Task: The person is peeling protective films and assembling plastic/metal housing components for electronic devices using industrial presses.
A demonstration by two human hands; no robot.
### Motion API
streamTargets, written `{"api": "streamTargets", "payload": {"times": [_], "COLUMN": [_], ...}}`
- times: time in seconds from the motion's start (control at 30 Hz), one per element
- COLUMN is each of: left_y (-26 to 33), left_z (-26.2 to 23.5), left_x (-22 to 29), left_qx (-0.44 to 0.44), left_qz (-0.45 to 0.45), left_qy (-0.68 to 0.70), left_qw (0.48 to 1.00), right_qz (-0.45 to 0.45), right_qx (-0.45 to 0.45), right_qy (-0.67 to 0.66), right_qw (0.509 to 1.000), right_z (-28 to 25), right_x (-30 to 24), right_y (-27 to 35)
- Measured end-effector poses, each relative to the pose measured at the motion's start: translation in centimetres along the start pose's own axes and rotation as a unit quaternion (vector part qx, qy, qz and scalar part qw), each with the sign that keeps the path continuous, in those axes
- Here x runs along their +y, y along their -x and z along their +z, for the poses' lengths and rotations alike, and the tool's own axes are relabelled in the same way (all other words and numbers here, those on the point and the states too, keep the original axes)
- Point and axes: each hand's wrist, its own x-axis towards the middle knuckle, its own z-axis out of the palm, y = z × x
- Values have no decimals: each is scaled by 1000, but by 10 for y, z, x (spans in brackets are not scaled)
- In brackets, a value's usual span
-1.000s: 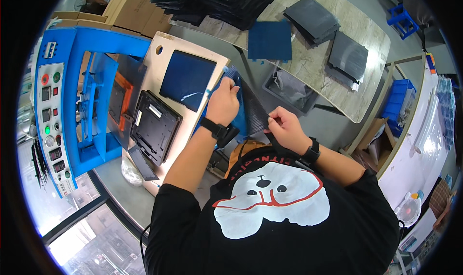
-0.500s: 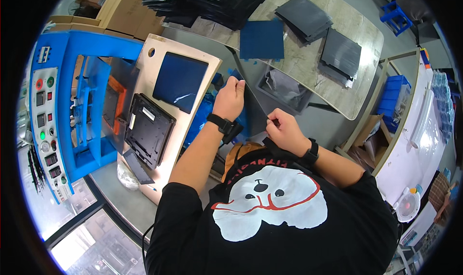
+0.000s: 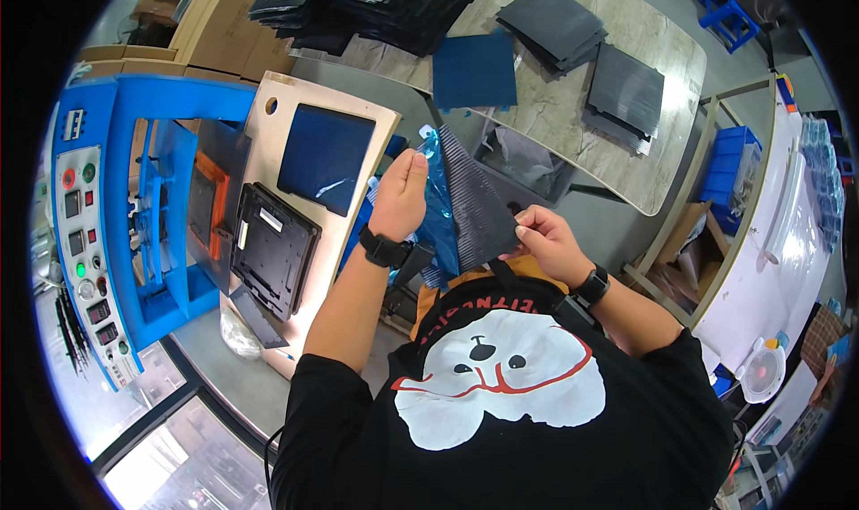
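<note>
In front of my body I hold a dark ribbed sheet (image 3: 483, 208), tilted, by its right edge. My right hand (image 3: 548, 238) pinches that edge between thumb and fingers. Shiny blue film (image 3: 437, 204) hangs along the sheet's left side, partly apart from it. My left hand (image 3: 400, 197) is closed on the film near its upper part; the fingertips are partly hidden. To the left, a dark blue panel (image 3: 324, 157) and a black plastic frame (image 3: 276, 252) lie on a pale wooden board (image 3: 358, 109).
A blue machine (image 3: 125, 233) with buttons stands at the left. On the far table (image 3: 626, 9) are a blue sheet (image 3: 474, 72), stacked dark sheets (image 3: 625, 94) and a pile of black panels (image 3: 385, 13). A grey bin (image 3: 528, 165) sits below; a white-topped bench (image 3: 761, 215) is at the right.
The sheet has turned so its ribbed face shows, and the blue film now stands out from its left side. My left hand has moved left and nearer; my right hand has shifted slightly right.
</note>
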Motion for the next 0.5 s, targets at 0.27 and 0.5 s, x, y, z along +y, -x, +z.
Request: {"api": "streamTargets", "payload": {"times": [0.27, 0.5], "left_y": [-2, 3], "left_z": [-18, -31], "left_x": [26, 39], "left_qx": [6, 51], "left_qz": [11, 6], "left_qy": [-34, -90], "left_qw": [999, 995], "right_qz": [-4, -12], "right_qx": [7, 2], "right_qy": [-38, -59], "right_qw": [999, 998], "right_z": [-6, -9], "right_x": [-14, -22], "right_y": [0, -5]}}
